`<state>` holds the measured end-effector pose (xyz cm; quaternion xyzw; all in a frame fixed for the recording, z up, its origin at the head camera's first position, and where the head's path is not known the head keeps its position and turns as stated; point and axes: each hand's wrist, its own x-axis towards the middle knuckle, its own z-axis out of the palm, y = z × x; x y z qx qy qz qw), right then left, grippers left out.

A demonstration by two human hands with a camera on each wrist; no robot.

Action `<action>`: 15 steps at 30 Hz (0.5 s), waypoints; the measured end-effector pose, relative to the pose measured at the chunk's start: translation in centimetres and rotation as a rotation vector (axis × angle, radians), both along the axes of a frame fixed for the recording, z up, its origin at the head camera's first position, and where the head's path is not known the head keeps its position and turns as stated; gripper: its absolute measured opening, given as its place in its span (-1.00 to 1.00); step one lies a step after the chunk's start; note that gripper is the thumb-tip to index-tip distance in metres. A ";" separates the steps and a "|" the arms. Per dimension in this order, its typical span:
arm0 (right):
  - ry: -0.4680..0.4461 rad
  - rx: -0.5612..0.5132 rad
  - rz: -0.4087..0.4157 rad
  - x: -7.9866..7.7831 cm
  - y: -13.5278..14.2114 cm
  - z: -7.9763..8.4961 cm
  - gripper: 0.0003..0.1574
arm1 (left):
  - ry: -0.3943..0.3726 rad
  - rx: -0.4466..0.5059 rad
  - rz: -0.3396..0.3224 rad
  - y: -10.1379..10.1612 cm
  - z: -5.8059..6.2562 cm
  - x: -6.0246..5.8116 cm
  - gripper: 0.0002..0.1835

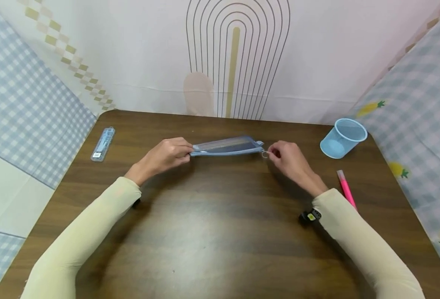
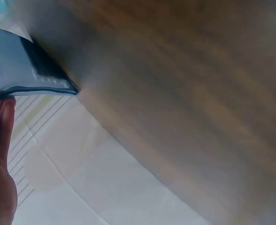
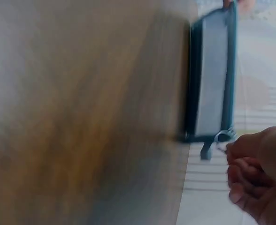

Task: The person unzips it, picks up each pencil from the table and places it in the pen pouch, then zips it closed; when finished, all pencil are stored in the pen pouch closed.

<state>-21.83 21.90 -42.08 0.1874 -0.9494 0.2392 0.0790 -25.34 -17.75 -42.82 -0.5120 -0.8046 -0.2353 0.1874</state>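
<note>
A light blue see-through zip pouch (image 1: pixel 225 146) is held up near the back of the table, its long zipped edge facing the person. At its left end, my left hand (image 1: pixel 169 154) pinches the corner between thumb and fingers; the left wrist view shows these fingers (image 2: pixel 5 124) at the pouch's zipped edge. A small ring (image 1: pixel 265 154) hangs from the zipper at the right end. My right hand (image 1: pixel 288 160) pinches that ring, its other fingers curled in. In the right wrist view, a short fabric tab (image 3: pixel 206 151) sticks out beside the ring.
A light blue mesh cup (image 1: pixel 333 145) leans at the back right. Nearer, a pink marker (image 1: pixel 347 189) lies partly behind the right sleeve. A slim light blue case (image 1: pixel 103 144) lies at the back left. Patterned cloth (image 1: pixel 148 62) hangs behind the wooden table (image 1: pixel 205 232).
</note>
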 end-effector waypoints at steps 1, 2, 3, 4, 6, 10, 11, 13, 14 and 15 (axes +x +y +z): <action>-0.026 0.005 0.009 0.5 0.1 0.1 -0.87 | -0.002 -0.031 -0.002 0.1 0.0 0.0 -0.83; -0.060 0.004 0.015 1.0 0.2 0.3 -0.87 | -0.004 -0.068 0.000 0.3 0.0 0.0 -0.83; -0.103 -0.001 0.016 1.6 0.3 0.4 -0.87 | -0.005 -0.105 0.003 0.4 0.0 0.0 -0.83; -0.148 -0.003 0.015 2.1 0.5 0.5 -0.86 | -0.008 -0.143 0.004 0.6 0.1 0.0 -0.83; -0.248 -0.010 0.013 3.1 0.7 0.6 -0.86 | -0.012 -0.220 -0.001 0.8 0.1 0.2 -0.84; -0.451 -0.029 0.014 4.2 0.9 0.2 -0.87 | -0.009 -0.355 -0.031 1.2 -0.2 0.9 -0.84; -0.490 -0.033 0.018 4.3 0.9 -0.1 -0.86 | -0.003 -0.384 -0.037 1.2 -0.4 1.1 -0.84; -0.544 -0.042 0.029 4.4 0.8 -0.6 -0.86 | 0.006 -0.428 -0.039 1.3 -0.8 1.5 -0.81; -0.563 -0.048 0.035 4.5 0.8 -0.9 -0.86 | 0.006 -0.440 -0.038 1.3 -1.0 1.7 -0.79; -0.576 -0.053 0.040 4.5 0.8 -1.2 -0.86 | 0.005 -0.447 -0.035 1.2 -1.3 1.9 -0.78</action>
